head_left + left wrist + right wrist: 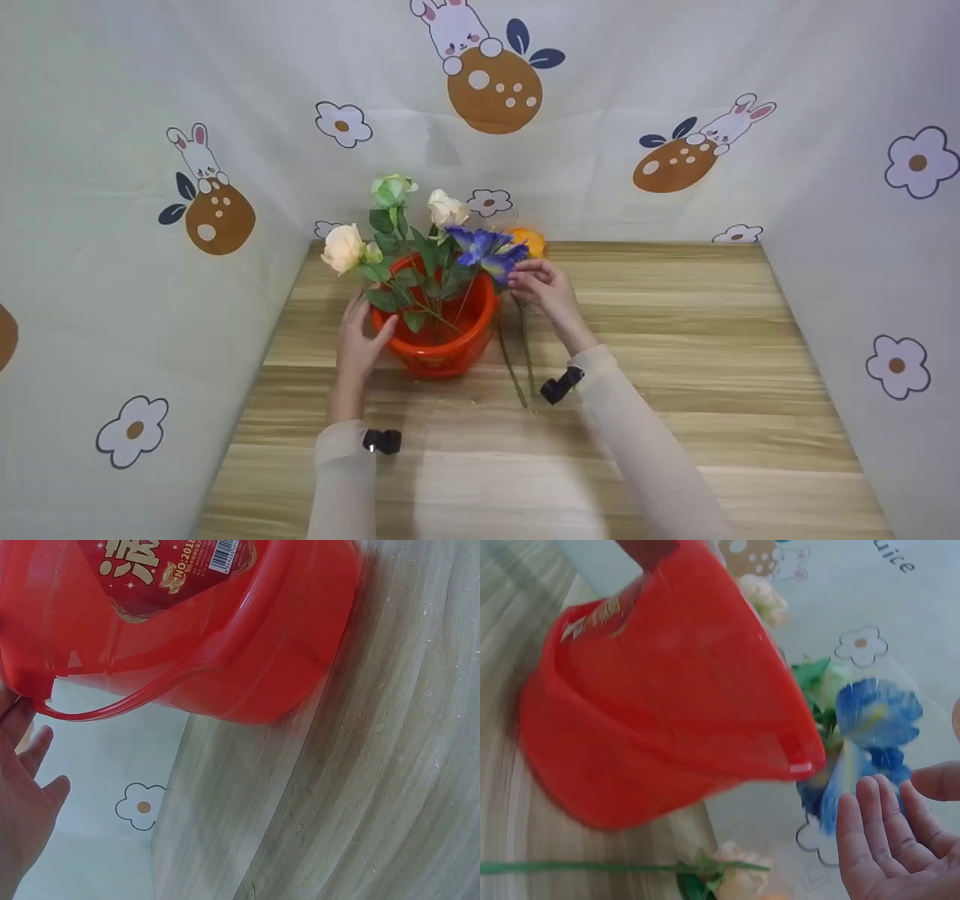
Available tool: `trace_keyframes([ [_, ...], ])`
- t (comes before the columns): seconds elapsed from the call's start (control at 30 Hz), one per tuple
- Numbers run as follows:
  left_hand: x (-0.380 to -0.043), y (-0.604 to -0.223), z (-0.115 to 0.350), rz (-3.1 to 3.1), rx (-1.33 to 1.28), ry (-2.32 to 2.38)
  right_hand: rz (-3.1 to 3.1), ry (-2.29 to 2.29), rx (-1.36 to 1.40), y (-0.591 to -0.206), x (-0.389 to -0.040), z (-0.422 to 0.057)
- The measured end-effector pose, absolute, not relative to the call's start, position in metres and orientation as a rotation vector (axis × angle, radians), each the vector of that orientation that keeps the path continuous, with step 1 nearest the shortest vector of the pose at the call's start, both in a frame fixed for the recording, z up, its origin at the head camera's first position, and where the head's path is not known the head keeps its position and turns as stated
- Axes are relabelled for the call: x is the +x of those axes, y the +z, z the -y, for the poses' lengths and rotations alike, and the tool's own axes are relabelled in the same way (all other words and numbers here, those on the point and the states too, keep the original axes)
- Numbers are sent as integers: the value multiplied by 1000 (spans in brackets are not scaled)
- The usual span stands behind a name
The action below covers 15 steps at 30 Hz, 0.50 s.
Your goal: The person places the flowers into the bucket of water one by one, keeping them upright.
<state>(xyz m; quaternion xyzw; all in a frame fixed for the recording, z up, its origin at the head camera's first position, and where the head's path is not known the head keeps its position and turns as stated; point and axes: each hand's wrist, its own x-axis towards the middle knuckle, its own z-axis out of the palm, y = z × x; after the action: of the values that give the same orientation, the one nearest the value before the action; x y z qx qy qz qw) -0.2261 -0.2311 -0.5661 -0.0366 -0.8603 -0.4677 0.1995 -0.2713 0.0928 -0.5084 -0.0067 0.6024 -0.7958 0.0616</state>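
An orange-red plastic bucket stands upright on the wooden table, holding several artificial flowers. They include a peach rose, a green rose, a cream rose and a blue-purple flower leaning over the right rim. My left hand rests at the bucket's left rim, thumb apart from the fingers; its fingertips reach the rim in the left wrist view. Beside the blue-purple flower is my right hand, its fingers extended and thumb apart in the right wrist view, with the petals just beyond the fingertips.
Two green stems lie on the table right of the bucket. An orange flower is behind the blue-purple one, and a pale flower lies low beside the bucket. Patterned cloth walls enclose the table.
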Motion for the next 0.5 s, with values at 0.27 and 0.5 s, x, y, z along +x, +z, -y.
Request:
trace_keyframes([
  [0.27, -226, -566, 231, 2423, -80, -1307, -1807, -2415, 143, -532, -280, -118],
  [0.5, -225, -565, 231, 2428, -65, -1311, -1750, -2440, 224, -558, -281, -129],
])
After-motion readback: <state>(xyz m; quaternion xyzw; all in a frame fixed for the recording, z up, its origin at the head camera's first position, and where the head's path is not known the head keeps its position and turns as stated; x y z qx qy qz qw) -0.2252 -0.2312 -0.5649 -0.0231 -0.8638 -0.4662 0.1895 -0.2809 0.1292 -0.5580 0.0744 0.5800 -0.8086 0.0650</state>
